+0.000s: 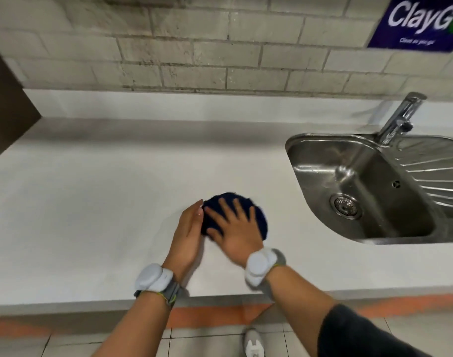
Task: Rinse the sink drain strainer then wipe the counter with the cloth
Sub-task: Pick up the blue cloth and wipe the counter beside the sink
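Note:
A dark blue cloth [256, 215] lies bunched on the white counter [104, 202], near its front edge and left of the sink. My right hand [233, 230] presses flat on top of the cloth with fingers spread. My left hand [188, 233] stands on its edge against the cloth's left side, fingers together. The round metal drain strainer [346, 205] sits in the drain hole at the bottom of the steel sink [295, 148].
A chrome faucet [400, 117] rises behind the sink, and a ribbed drainboard [436, 171] lies on its right. A brick wall runs along the back with a blue sign [421, 21]. A dark panel [6, 104] bounds the counter's left end.

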